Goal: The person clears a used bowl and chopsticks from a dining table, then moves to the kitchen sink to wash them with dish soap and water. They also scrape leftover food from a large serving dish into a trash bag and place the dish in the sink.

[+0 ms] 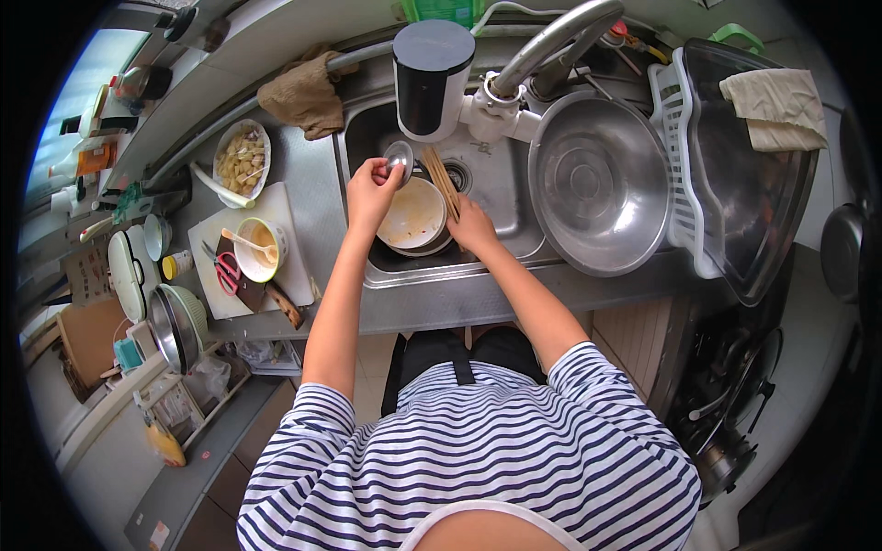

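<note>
Over the stainless steel sink (501, 206), my left hand (373, 189) pinches a small round metal piece (399, 162), perhaps a ladle or spoon bowl. My right hand (471, 224) grips several wooden chopsticks (441, 178), their far ends slanting up and left. Between and below the hands, a white bowl (413, 215) with food residue sits on other dishes in the sink. The drain (457, 176) shows just beyond the chopsticks. A white faucet fitting (495, 110) with a cylindrical filter unit (433, 82) stands above the basin.
A large metal basin (598, 184) and a white dish rack (679, 165) stand at right. At left, a cutting board (296, 241) holds a bowl with a spoon (262, 249), red-handled scissors (227, 273) and a wooden-handled cleaver (284, 305). A covered plate of cut food (241, 162) lies behind.
</note>
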{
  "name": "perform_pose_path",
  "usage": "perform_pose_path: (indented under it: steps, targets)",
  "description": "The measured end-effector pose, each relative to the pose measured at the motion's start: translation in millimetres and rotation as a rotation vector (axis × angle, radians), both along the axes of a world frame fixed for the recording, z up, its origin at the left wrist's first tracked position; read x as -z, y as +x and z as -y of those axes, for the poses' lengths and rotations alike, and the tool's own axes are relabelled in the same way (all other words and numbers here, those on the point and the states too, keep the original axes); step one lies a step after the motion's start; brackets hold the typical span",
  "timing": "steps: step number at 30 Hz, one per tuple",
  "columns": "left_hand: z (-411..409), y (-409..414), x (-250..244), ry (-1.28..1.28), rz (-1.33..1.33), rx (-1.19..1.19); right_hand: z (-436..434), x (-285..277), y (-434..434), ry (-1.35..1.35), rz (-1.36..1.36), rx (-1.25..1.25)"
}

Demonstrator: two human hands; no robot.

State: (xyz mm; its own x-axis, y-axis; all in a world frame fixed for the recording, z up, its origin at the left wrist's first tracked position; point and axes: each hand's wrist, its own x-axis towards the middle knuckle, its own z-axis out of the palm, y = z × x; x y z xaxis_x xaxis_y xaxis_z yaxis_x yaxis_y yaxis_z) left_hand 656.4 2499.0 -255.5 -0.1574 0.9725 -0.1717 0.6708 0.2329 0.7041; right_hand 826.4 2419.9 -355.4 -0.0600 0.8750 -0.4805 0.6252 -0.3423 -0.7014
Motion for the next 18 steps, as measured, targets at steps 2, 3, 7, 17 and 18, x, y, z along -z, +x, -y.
perform_pose_path:
  steps: [2,3,7,17,18]
  targets:
    - [-6.0,6.9,-0.3,0.024,-0.023,0.057,0.2,1.1,-0.7,0.007,-0.010,0.023]
    - [-9.4,10.0,0.1,0.036,-0.036,0.086,1.0,3.8,-0.7,0.010,-0.016,0.036]
    - [-25.8,25.9,-0.8,-0.001,-0.121,0.166,3.6,14.5,3.8,-0.002,-0.041,-0.028]
    - [-77.4,85.8,90.4,-0.358,-0.273,0.609,5.2,16.0,5.0,-0.034,-0.055,-0.040]
    - [-80.7,89.5,103.6,-0.374,-0.313,0.682,4.9,15.3,5.2,-0.036,-0.058,-0.027]
